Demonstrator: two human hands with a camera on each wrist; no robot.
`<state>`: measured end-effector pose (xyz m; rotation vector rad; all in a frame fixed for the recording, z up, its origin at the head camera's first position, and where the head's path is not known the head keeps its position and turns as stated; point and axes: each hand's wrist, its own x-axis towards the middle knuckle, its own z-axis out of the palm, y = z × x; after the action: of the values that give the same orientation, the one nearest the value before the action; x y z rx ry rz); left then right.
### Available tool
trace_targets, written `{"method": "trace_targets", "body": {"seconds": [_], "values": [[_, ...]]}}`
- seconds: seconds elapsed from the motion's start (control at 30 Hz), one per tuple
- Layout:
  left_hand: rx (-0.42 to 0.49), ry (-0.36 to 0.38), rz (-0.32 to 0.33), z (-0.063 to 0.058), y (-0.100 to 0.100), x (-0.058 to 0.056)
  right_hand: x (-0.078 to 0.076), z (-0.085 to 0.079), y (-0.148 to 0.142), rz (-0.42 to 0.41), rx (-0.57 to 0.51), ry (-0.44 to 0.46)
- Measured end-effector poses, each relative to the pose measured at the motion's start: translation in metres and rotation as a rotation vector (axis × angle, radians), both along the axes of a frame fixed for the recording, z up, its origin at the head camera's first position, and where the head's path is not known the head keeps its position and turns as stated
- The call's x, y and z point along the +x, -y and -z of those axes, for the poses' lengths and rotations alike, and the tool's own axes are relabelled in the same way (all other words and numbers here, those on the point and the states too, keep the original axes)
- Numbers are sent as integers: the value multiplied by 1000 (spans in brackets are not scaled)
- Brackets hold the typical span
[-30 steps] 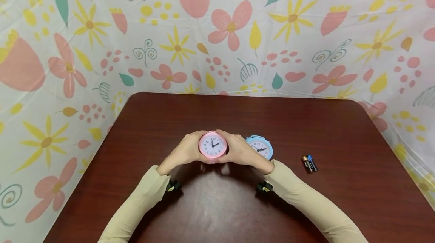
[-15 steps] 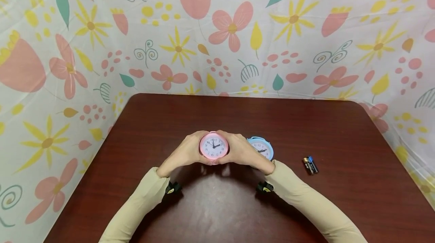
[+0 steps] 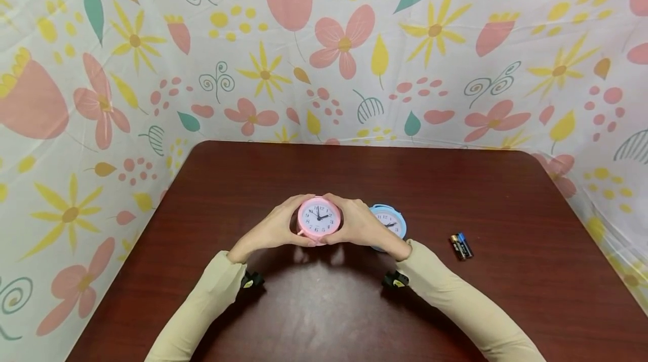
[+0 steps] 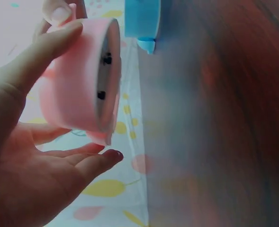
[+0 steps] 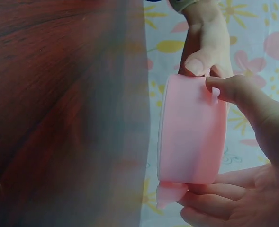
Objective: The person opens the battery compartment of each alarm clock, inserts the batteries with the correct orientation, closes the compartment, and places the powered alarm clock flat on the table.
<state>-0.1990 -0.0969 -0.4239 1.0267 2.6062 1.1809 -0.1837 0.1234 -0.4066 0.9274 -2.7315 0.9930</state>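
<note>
In the head view a round pink alarm clock (image 3: 319, 218) is held off the table between both hands, its white dial facing up toward me. My left hand (image 3: 268, 231) curves around the left side, thumb at the lower edge and fingers at the top; a small gap shows between palm and case. My right hand (image 3: 361, 224) grips the other side the same way. Black knobs show on the back of the pink clock (image 4: 101, 78) in the left wrist view. Right of the clock, a light-blue alarm clock (image 3: 391, 220) rests on the table, partly hidden by my right hand.
Two small batteries (image 3: 461, 246) lie side by side on the dark wooden table (image 3: 506, 199), to the right. A floral curtain (image 3: 304, 58) hangs behind and beside the table. Black wrist cameras (image 3: 395, 279) sit under the sleeves.
My left hand has shifted slightly left and loosened, so a gap and a small pink foot now show by the clock's lower left. The right hand keeps its grip; the clock barely moves.
</note>
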Motion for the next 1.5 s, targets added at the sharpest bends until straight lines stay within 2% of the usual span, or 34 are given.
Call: {"method": "trace_targets", "body": {"seconds": [0.13, 0.4, 0.67, 0.73, 0.77, 0.87, 1.0, 1.1, 1.17, 1.3, 1.5], "values": [[-16, 4, 0, 4, 3, -1, 1, 0, -1, 5, -21, 15], [35, 108, -24, 9, 4, -3, -1, -2, -2, 31, -56, 24], [190, 293, -24, 13, 0, -3, 1, -4, -3, 32, -113, 5], [219, 320, -16, 15, 0, -4, 2, -4, -3, 32, -125, 9], [229, 335, -9, 12, -1, -2, 2, -4, -3, 32, -130, 12], [235, 332, -7, 12, -1, -3, 3, -6, -3, 32, -142, 27], [224, 344, -10, 2, -4, 2, 3, -7, -3, 19, -186, 82], [217, 363, -10, -11, -7, 9, 3, -6, -3, 12, -223, 114], [216, 362, -9, -14, -8, 11, 4, -7, -3, 10, -240, 127], [234, 359, -7, -15, -8, 12, 9, -13, 0, -5, -271, 152], [300, 365, 11, -13, -8, 10, 20, -32, 3, -46, -354, 193]]}}
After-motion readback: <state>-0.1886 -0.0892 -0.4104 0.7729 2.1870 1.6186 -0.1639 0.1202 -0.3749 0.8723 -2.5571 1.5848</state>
